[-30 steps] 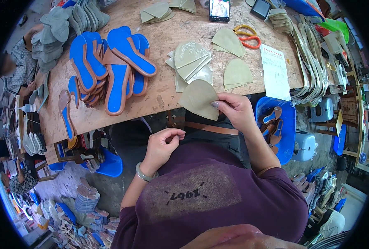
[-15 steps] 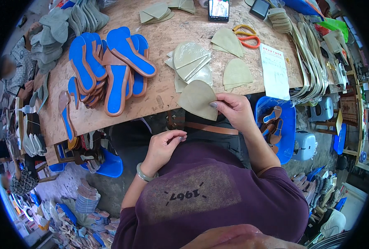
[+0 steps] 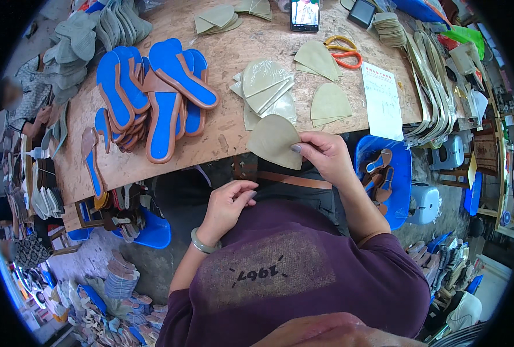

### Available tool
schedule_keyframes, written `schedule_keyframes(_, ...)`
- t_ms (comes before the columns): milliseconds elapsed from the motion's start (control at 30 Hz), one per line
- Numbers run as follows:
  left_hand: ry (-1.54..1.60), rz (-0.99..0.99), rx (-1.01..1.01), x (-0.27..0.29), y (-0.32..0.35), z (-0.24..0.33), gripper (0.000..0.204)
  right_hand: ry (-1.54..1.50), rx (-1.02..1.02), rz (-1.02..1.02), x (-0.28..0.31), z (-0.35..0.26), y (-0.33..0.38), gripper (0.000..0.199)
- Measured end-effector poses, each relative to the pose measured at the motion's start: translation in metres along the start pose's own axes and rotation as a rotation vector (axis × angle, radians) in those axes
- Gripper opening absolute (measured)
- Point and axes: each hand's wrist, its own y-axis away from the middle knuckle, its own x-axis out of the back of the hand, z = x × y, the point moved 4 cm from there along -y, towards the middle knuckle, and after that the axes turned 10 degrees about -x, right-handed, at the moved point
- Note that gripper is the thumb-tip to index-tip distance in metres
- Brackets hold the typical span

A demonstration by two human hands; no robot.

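My right hand [image 3: 328, 156] pinches a beige, rounded triangular sheet piece [image 3: 274, 141] at its right edge, thumb on top. The piece overhangs the table's front edge, just below a fanned stack of similar pieces [image 3: 265, 87], some with a shiny surface. My left hand [image 3: 229, 207] hovers by my lap, apart from the piece; its fingers are curled in and I see nothing in them. More matte beige pieces lie to the right, in a near pile [image 3: 331, 103] and a farther pile [image 3: 317, 59].
Blue-topped, brown-edged sandal soles [image 3: 164, 124] are heaped on the wooden table [image 3: 210, 141] at left. Orange-handled scissors [image 3: 344, 56], a paper sheet [image 3: 383, 101] and a phone [image 3: 305, 14] lie rightward. A blue bin [image 3: 404, 173] stands below the table. Another person [image 3: 31, 98] is at far left.
The held piece has shifted very slightly, still in my right hand. My left hand has barely moved, its fingers drawn in a little. The phone's picture differs.
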Motion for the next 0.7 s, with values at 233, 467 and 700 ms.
schedule_keyframes(233, 0.035, -0.058, 0.058, -0.004, 0.001, 0.001, 0.019, 0.017, 0.028, 0.006, 0.000, 0.003, 0.000, 0.018)
schedule_keyframes(467, -0.144, -0.111, -0.138, -0.002, -0.002, 0.007, 0.022, 0.028, 0.075, -0.002, 0.002, 0.000, 0.000, 0.017)
schedule_keyframes(700, -0.088, -0.057, -0.148, -0.005, -0.002, 0.005, 0.025, 0.007, 0.071, -0.016, 0.001, 0.003, -0.001, 0.017)
